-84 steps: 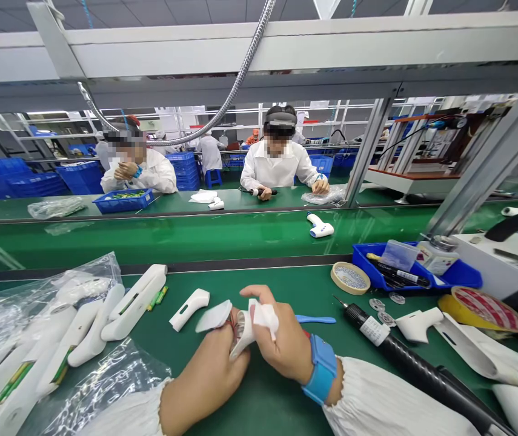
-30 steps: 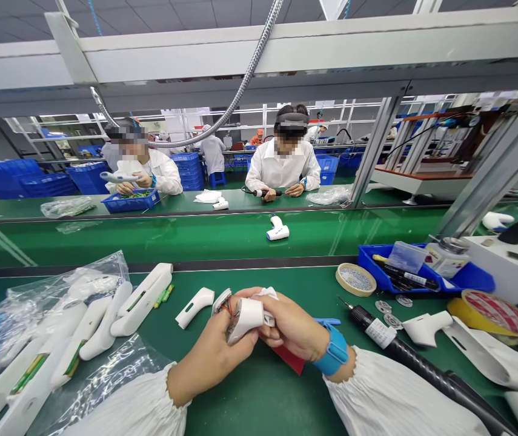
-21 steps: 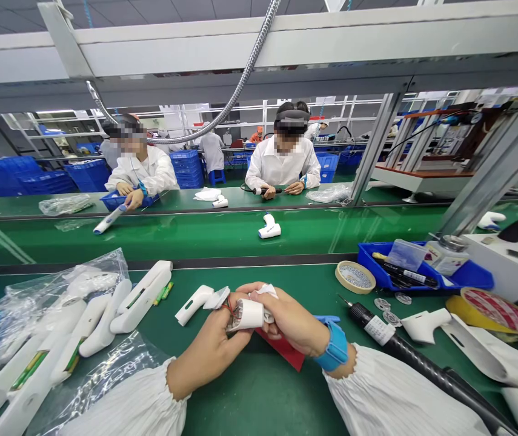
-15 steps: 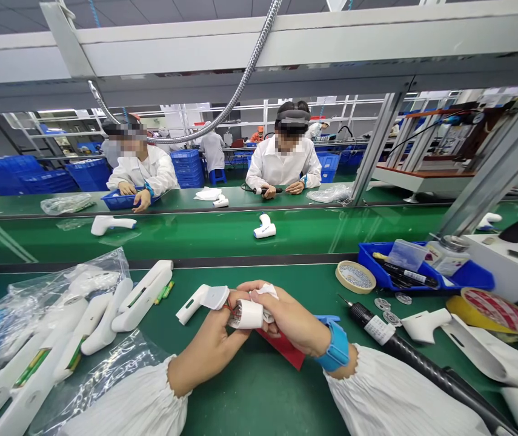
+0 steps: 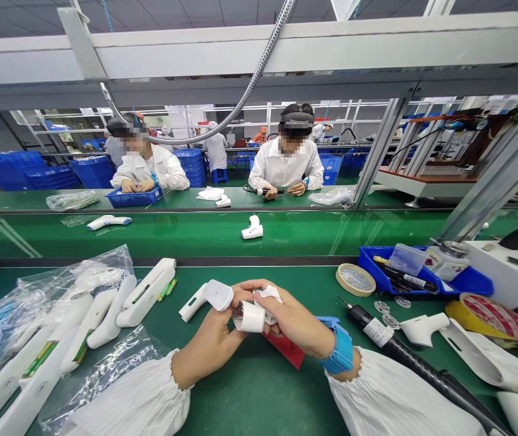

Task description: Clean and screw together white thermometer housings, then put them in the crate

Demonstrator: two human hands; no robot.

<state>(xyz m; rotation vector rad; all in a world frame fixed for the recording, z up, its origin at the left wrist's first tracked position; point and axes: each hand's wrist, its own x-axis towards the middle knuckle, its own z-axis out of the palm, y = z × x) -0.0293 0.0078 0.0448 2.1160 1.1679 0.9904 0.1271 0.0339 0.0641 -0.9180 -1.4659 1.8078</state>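
My left hand point(image 5: 208, 345) is closed on a white handheld thermometer point(image 5: 253, 317) whose housing is partly apart. A pale flat cover point(image 5: 219, 295) and a slotted white handle point(image 5: 193, 303) stick out to the left of my left thumb, with a bit of wiring near the thumb. Wearing a blue wrist strap point(image 5: 338, 346), my right hand point(image 5: 302, 324) pinches a crumpled white wipe point(image 5: 269, 298) against the thermometer's right end. Its fingertips are mostly hidden behind the thermometer. Under this hand lies a flat red piece point(image 5: 286, 349).
Bagged white housings point(image 5: 72, 303) cover the left side. At right are a black electric screwdriver point(image 5: 390, 339), a tape roll point(image 5: 355, 280), a blue tray point(image 5: 463, 284) and loose white shells point(image 5: 472, 351). Beyond runs a green conveyor point(image 5: 186, 233); two co-workers sit across it.
The thermometers on the conveyor have shifted left. A co-worker's hand at the far left has drawn back into the blue tray. My hands keep their grip; the pale cover is turned slightly.
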